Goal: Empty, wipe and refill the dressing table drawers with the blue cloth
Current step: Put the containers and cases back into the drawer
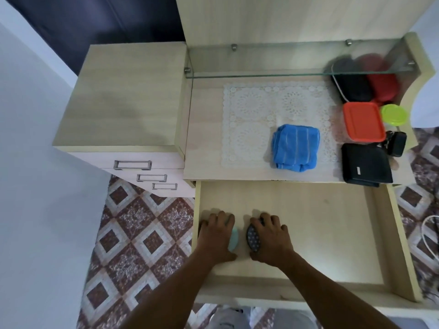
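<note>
The wide drawer [384,229] of the dressing table is pulled out below the tabletop. My left hand [217,236] lies in its left part, over a pale teal oval object [234,239]. My right hand [270,238] lies beside it, over a dark oval brush with dots [252,237]. Both hands have curled fingers on these objects. The folded blue cloth [295,147] rests on a white lace mat [251,119] on the tabletop, apart from both hands.
At the tabletop's right stand a red-lidded box [363,121], a green lid [394,114], black and red pouches [354,87], a black wallet [365,165] and a small black case [398,143]. A glass shelf [261,74] hangs above. Closed side drawers [133,165] are at left.
</note>
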Demonstrator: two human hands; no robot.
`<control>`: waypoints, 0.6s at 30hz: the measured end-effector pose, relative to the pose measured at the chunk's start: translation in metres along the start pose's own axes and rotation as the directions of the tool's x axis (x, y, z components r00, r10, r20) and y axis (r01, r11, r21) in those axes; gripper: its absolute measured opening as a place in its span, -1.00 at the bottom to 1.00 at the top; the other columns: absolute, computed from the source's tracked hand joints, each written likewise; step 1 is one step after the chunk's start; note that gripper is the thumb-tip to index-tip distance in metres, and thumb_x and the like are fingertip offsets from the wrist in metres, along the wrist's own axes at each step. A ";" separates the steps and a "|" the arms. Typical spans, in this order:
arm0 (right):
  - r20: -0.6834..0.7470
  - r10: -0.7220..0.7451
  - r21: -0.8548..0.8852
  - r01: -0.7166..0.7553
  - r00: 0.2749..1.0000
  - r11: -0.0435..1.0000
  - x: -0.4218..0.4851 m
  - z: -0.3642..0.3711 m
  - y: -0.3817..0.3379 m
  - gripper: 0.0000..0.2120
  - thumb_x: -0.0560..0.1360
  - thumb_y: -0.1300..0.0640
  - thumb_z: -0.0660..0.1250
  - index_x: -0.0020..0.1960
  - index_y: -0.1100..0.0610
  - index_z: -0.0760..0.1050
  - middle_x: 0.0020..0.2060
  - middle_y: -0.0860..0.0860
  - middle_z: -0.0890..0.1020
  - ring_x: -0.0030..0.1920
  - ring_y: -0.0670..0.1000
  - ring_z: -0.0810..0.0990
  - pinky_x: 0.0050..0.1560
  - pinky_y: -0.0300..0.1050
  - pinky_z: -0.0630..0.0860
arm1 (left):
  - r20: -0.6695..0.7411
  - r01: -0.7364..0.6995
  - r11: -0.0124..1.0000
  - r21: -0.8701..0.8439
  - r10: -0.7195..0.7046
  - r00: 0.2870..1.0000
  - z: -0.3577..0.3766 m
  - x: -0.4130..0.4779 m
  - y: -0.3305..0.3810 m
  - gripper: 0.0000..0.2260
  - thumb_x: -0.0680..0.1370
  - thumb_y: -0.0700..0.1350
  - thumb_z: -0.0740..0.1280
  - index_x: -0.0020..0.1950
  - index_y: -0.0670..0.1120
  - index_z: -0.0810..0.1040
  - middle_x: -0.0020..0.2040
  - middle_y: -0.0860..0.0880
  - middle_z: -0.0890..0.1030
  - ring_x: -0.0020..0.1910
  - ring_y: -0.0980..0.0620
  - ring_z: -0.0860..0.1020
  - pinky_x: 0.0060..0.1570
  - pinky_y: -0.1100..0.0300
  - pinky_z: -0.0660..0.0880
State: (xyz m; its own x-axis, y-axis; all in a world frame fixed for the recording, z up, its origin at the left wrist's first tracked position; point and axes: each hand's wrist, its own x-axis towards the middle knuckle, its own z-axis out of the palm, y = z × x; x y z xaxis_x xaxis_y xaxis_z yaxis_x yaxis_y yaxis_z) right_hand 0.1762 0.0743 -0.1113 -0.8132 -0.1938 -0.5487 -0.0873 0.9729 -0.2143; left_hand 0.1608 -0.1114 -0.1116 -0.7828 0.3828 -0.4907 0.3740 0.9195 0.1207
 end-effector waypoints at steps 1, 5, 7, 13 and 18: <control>-0.009 0.028 0.044 -0.028 1.000 0.999 0.001 -0.001 0.000 -0.10 0.24 -0.31 0.39 0.46 -0.02 0.15 0.37 0.02 0.24 0.34 0.10 0.26 0.26 0.09 0.39 | -0.004 -0.037 0.999 -0.012 0.037 0.999 -0.001 0.003 -0.002 -0.12 0.26 0.30 0.43 0.43 -0.02 0.16 0.36 -0.10 0.28 0.31 -0.16 0.30 0.20 -0.10 0.38; -0.125 0.151 0.242 -0.117 0.981 0.963 0.001 -0.007 -0.002 -0.30 0.41 -0.30 -0.07 0.38 0.06 0.36 0.28 0.02 0.41 0.23 0.08 0.38 0.09 0.02 0.48 | 0.022 -0.172 0.985 -0.026 0.173 0.985 -0.007 0.010 0.002 -0.47 0.45 0.18 0.24 0.36 -0.03 0.34 0.31 -0.09 0.37 0.31 -0.15 0.32 0.26 -0.09 0.32; -0.110 0.122 0.253 -0.091 0.986 0.963 0.002 -0.008 0.001 -0.39 0.48 -0.18 -0.12 0.31 0.09 0.45 0.23 0.04 0.46 0.18 0.07 0.40 0.02 -0.02 0.51 | 0.039 -0.178 0.984 -0.016 0.178 0.983 -0.010 0.011 0.004 -0.61 0.52 0.08 0.14 0.27 -0.08 0.44 0.25 -0.10 0.42 0.27 -0.16 0.34 0.23 -0.08 0.34; -0.015 0.019 0.193 -0.015 1.000 0.981 -0.003 -0.004 0.002 -0.62 0.52 0.10 0.15 0.32 0.04 0.48 0.23 0.02 0.47 0.20 0.07 0.42 0.06 -0.09 0.49 | 0.078 -0.209 0.978 0.025 0.207 0.975 -0.007 -0.002 0.003 -0.70 0.57 -0.04 0.12 0.16 -0.17 0.48 0.17 -0.15 0.46 0.21 -0.15 0.37 0.08 -0.04 0.44; 0.068 -0.059 0.212 0.044 0.996 0.976 -0.010 0.005 -0.007 -0.62 0.46 0.16 0.17 0.23 0.06 0.57 0.13 0.09 0.56 0.11 0.10 0.51 0.09 -0.10 0.50 | 0.138 -0.205 0.978 0.024 0.200 0.970 -0.004 -0.015 0.005 -0.78 0.51 -0.19 0.17 0.06 -0.23 0.51 0.08 -0.19 0.50 0.12 -0.15 0.43 -0.03 0.01 0.44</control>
State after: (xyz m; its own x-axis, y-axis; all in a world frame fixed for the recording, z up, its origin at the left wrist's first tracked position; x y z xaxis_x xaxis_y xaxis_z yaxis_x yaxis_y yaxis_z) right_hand 0.1876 0.0686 -0.1083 -0.7656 -0.2594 -0.5887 0.0014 0.9144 -0.4047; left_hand 0.1724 -0.1126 -0.1001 -0.6161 0.5430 -0.5706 0.5383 0.8191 0.1981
